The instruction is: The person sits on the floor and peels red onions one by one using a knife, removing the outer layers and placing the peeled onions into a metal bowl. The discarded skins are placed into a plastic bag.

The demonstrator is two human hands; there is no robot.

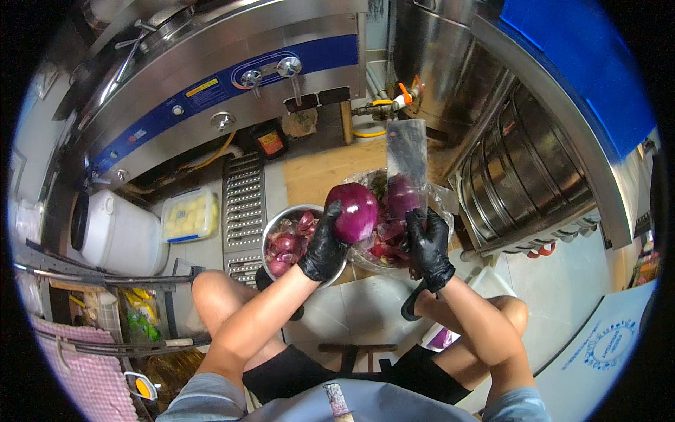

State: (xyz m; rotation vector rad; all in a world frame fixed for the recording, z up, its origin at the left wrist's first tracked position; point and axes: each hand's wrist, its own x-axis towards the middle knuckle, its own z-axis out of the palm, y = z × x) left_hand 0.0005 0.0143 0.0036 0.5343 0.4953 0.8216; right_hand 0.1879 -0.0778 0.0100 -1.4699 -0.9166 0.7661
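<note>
My left hand, in a black glove, holds a large, shiny red onion that looks peeled. A cleaver is gripped in my black-gloved right hand, its broad blade pointing away from me and mirroring purple. The two hands are apart, the onion just left of the blade. Beneath my left forearm and hand stands a round metal bowl of red onions with dry skins. Below the cleaver, a container lined with clear plastic holds onion peelings, partly hidden by my right hand.
A steel stove with knobs spans the far side. Cardboard lies on the floor beside a slotted drain cover. At left are a lidded tub of pale pieces and a white jug. Stacked steel steamers stand right.
</note>
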